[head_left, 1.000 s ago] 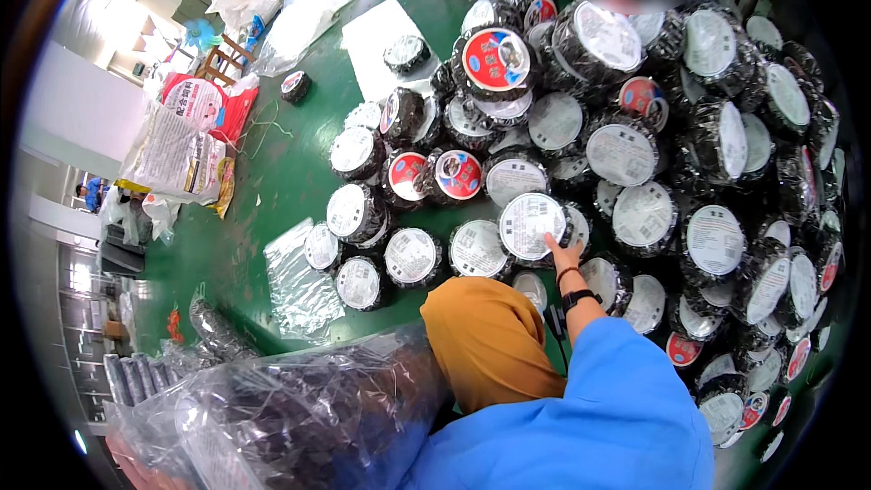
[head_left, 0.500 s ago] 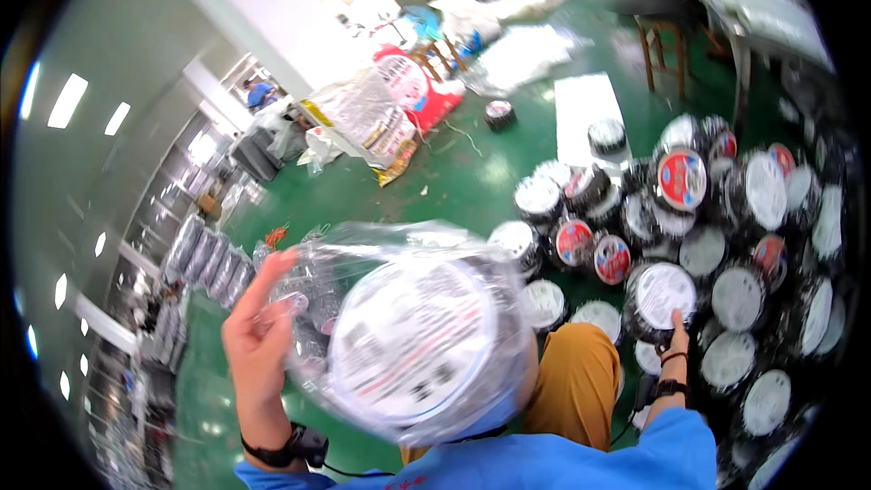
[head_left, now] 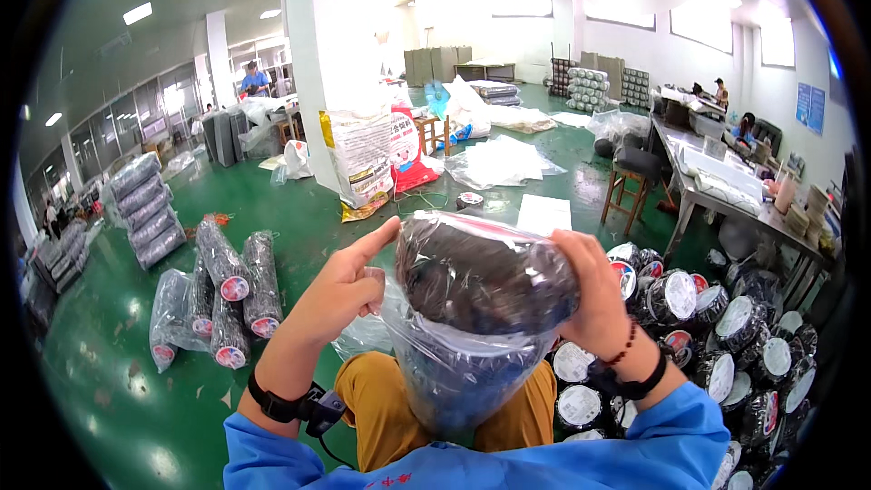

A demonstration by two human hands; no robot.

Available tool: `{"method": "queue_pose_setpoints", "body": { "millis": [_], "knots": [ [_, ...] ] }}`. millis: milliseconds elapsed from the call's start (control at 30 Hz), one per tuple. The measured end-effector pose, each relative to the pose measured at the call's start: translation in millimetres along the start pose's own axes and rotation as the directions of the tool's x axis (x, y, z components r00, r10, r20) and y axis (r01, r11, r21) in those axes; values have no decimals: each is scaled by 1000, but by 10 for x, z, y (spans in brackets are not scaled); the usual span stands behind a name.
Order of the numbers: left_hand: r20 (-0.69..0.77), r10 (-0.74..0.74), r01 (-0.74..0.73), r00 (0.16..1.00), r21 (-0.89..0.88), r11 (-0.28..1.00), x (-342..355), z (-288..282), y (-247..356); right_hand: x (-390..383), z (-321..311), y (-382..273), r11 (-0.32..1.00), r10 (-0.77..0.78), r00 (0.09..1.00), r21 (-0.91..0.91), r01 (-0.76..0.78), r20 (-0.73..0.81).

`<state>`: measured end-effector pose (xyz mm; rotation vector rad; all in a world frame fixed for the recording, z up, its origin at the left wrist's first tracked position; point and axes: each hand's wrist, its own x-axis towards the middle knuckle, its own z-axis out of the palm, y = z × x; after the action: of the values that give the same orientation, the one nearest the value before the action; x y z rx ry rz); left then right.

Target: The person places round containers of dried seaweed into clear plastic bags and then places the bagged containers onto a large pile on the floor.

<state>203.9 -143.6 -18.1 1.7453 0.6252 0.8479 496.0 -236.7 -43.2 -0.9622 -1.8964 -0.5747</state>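
My right hand (head_left: 597, 295) grips the right side of a dark round pack (head_left: 481, 270) wrapped in shiny film. The pack is tilted at the mouth of a clear plastic bag (head_left: 458, 367), which stands upright between my knees with bluish and dark shapes showing through. At the left of the mouth, my left hand (head_left: 336, 295) has its index finger stretched toward the rim. Its other fingers are curled in at the bag's edge, with the contact partly hidden. Close by on the right lies a heap of similar round packs (head_left: 581, 404) with white or red labels.
Several filled, tube-shaped bags (head_left: 259, 277) lie on the green floor to the left, with a taller stack (head_left: 145, 209) behind. Ahead are a printed sack (head_left: 363, 159), a white sheet (head_left: 544, 214) and a wooden stool (head_left: 626, 191). A long metal table (head_left: 708, 172) runs along the right.
My right hand has come from the heap to the bag with a round pack, which now covers the white label seen at the mouth. My view has tilted up and levelled.
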Motion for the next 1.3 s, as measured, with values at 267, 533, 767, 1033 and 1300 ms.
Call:
{"method": "queue_pose_setpoints", "body": {
  "millis": [267, 533, 767, 1033, 1300],
  "knots": [
    [-90, 456, -404, 886, 335, 851, -286, -29, -121, 507, 378, -890, 686, -302, 820, -486, 541, 486],
    [413, 293, -432, 862, 902, -1, -765, -326, -458, 593, 600, -966, 674, -333, 778, -442, 592, 533],
    [302, 549, -572, 779, 700, 427, -812, 36, -218, 659, 657, -998, 729, -273, 760, -388, 563, 590],
    [406, 562, -660, 721, 649, 378, -394, 23, -236, 796, 119, -867, 989, -135, 782, 35, 144, 608],
    [534, 428, -679, 729, 643, 354, -394, 65, -68, 256, 149, -680, 962, 75, 197, -18, -274, 978]
  ]
}}
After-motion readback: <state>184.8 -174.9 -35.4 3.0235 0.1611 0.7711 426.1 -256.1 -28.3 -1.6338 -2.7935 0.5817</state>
